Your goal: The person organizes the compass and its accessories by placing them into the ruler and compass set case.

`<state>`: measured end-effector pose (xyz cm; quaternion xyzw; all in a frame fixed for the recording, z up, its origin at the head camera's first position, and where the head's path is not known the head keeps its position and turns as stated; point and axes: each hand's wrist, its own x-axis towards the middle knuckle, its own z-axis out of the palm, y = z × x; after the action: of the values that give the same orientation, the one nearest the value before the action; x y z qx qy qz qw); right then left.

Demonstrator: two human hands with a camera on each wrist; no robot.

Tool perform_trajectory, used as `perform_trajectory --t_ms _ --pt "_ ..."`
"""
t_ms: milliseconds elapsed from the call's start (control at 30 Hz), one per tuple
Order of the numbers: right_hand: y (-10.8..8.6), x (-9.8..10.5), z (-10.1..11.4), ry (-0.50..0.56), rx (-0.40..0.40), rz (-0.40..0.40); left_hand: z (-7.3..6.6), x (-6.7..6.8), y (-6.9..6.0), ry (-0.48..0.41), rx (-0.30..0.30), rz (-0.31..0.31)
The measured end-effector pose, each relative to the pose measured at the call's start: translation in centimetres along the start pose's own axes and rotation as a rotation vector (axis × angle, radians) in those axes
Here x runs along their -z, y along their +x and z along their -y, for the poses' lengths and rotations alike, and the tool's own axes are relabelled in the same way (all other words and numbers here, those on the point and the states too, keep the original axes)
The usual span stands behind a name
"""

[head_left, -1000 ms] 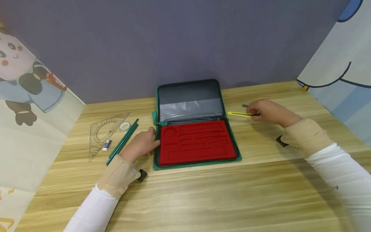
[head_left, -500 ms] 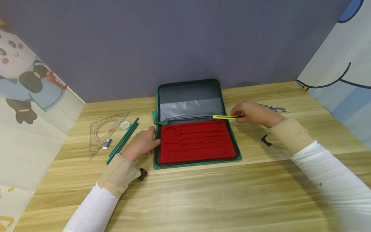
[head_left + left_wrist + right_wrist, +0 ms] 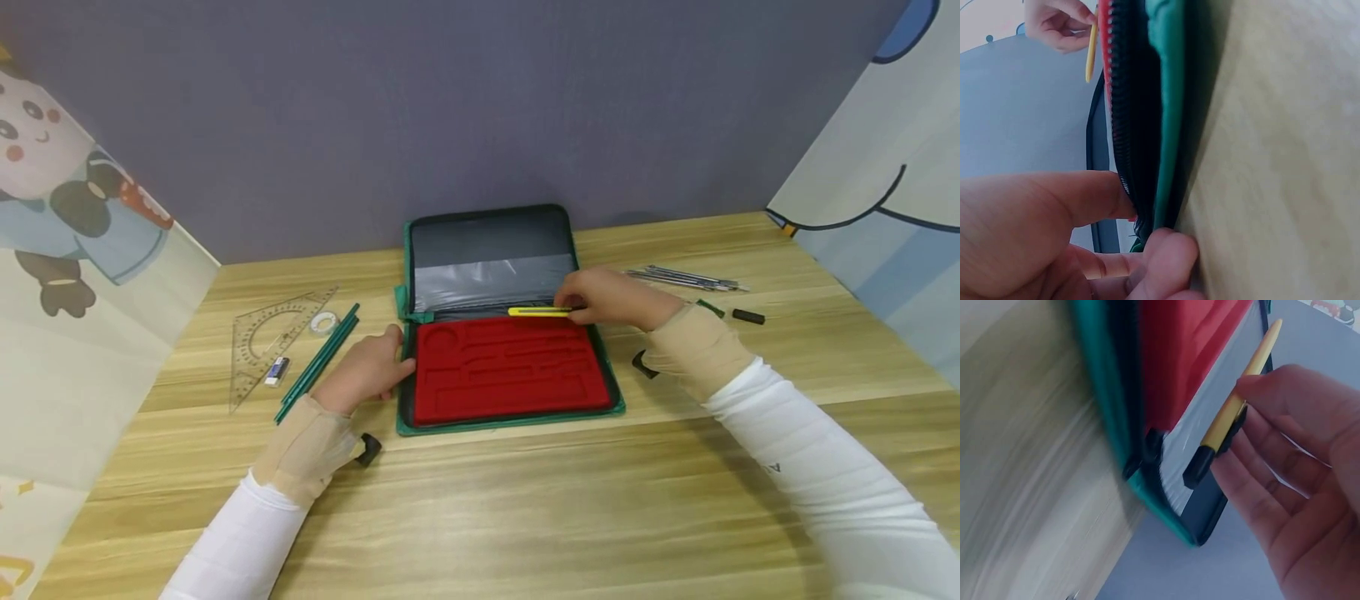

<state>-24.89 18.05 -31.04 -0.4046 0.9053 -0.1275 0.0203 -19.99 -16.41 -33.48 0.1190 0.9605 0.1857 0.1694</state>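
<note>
- Above the fold of the open case (image 3: 491, 242), I find the yellow utility knife (image 3: 538, 312), raised over the back edge of the red insert (image 3: 512, 371).
- Knife, appearance: slim, straight body, bright yellow in the head view, nearer amber in the right wrist view; a dark strip runs along its length.
- Knife, fittings: I record a black end piece and, close by on the side, a small black part with an uneven outline. The yellow end points toward the person's left.
- Right hand (image 3: 611, 296): thumb and fingers set narrow, pinching the knife by its body.
- Left hand (image 3: 363, 371): thumb on the zipped edge, fingertips against the green border; I log it as gripping the case's left side.
- Red insert: shaped recesses, one round at the far left corner.
- Table, left of the case: clear set square (image 3: 242, 337), white ring (image 3: 317, 328), eraser (image 3: 277, 372), green pencils (image 3: 318, 367).
- Table, right: slender metal tools (image 3: 686, 277) and a short black piece (image 3: 748, 317), too small for me to identify.
</note>
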Motion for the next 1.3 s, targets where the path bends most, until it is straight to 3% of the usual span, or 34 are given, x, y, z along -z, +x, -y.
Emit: perform_trajectory --t_ms 400,700,1300 --pt "2.2 -0.7 1.4 0.054 -0.001 0.052 0.0 0.2 0.0 0.002 -0.003 -0.003" --pt "3.3 -1.3 1.5 0.036 0.033 0.042 0.2 0.2 0.2 0.006 -0.008 -0.009" --pt "3.5 -2.2 1.4 0.052 0.008 0.077 0.3 -0.1 0.1 0.009 -0.022 -0.013"
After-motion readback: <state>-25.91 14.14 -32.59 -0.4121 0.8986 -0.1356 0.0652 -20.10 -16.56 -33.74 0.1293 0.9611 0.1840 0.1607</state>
